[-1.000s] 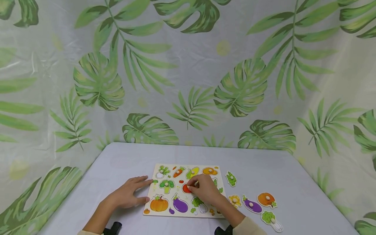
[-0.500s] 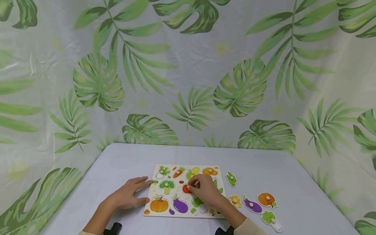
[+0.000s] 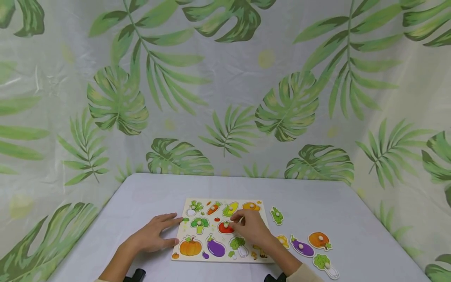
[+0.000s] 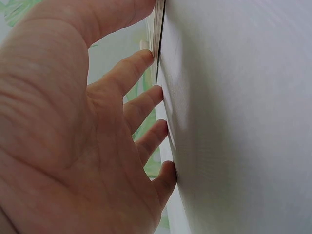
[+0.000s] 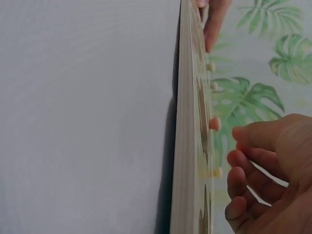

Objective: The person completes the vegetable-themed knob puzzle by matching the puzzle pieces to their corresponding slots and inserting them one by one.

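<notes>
A wooden vegetable puzzle board [image 3: 210, 231] lies flat on the white table. My left hand [image 3: 154, 234] is at its left edge, fingers spread; in the left wrist view the index fingertip [image 4: 146, 56] meets the edge and the other fingertips rest on the table. The red tomato piece [image 3: 225, 227], with a knob, sits in the board's middle row. Just right of it hovers my right hand [image 3: 251, 227], fingers loosely bent. In the right wrist view its fingertips stand apart from the red knob [image 5: 215, 124], holding nothing. The right hand hides part of the board's right side.
Knobbed radish [image 3: 193, 208], carrot [image 3: 213, 208], corn [image 3: 230, 208] and broccoli [image 3: 199, 224] pieces sit in the board. Right of it lie loose asparagus-like [image 3: 277, 216], mushroom [image 3: 283, 241], eggplant [image 3: 302, 246], pumpkin [image 3: 320, 240] and bok choy [image 3: 326, 265] pieces. A leaf-print curtain [image 3: 232, 98] hangs behind.
My right hand has let go of the tomato piece's knob and shifted slightly right, uncovering the whole tomato. My left hand stays at the board's left edge.
</notes>
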### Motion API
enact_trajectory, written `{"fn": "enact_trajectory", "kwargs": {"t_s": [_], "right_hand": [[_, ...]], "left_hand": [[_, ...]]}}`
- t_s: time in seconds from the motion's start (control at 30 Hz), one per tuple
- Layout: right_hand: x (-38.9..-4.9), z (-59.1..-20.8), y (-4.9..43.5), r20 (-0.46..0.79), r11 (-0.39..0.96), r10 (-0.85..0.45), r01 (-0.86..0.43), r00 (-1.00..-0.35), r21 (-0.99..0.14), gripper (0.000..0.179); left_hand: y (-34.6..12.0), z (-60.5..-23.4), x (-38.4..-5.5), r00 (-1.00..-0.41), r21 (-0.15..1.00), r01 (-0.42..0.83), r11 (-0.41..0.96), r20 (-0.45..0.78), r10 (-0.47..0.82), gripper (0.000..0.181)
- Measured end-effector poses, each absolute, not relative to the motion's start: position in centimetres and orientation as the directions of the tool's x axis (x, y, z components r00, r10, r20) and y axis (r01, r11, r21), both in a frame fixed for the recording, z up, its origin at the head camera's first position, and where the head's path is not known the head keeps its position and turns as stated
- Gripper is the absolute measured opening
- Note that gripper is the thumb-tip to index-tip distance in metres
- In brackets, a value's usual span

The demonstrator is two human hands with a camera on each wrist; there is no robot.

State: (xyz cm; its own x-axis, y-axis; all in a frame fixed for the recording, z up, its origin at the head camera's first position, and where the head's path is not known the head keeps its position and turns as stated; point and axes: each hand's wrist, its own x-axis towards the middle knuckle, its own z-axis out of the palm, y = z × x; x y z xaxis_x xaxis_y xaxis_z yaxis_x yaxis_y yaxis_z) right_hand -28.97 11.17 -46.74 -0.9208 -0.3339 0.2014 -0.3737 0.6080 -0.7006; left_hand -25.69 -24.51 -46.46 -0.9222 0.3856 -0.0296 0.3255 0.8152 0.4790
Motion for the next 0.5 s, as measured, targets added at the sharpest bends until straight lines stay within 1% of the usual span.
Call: {"fn": "enact_trajectory", "kwargs": {"t_s": [0.4, 0.5], "right_hand": [[-29.0, -46.2, 13.4, 0.251, 0.646, -0.307, -0.394, -0.918, -0.653, 0.006], [-29.3, -46.1, 14.1, 0.246, 0.647, -0.291, -0.379, -0.925, -0.661, 0.006]], "left_hand": [[-24.4, -46.5, -25.6, -0.922, 0.477, 0.324, 0.817, -0.034, 0.385, 0.071], [-24.5, -46.5, -25.7, -0.922, 0.476, 0.324, 0.818, -0.035, 0.385, 0.072]]}}
